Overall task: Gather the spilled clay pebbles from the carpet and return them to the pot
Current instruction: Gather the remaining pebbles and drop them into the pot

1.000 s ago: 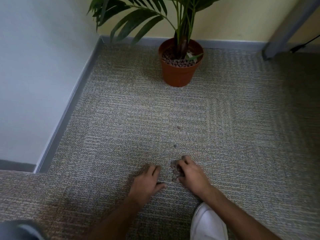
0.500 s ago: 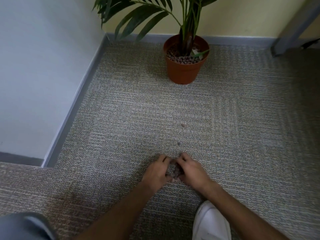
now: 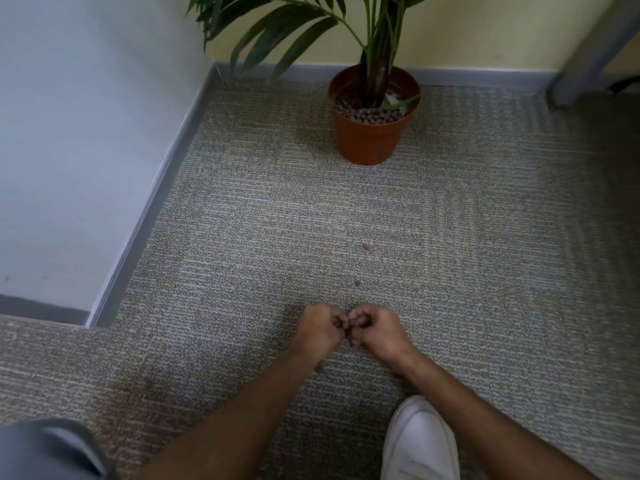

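**Colours and patterns in the corner**

The carpet [image 3: 450,237] is woven in grey and beige flecked lines, laid in squares. The pot [image 3: 370,140] is terracotta orange, filled with dull brown pebbles [image 3: 363,114]. The plant [image 3: 311,26] is dark green. One wall [image 3: 86,116] is pale blue-white, the other wall [image 3: 485,29] yellow; the skirting [image 3: 467,76] is grey. The shoe [image 3: 420,445] is white.

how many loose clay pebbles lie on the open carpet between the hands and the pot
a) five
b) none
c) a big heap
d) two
d: two single pebbles show on the carpet ahead of the hands, one just beyond the fingers and another farther toward the pot.
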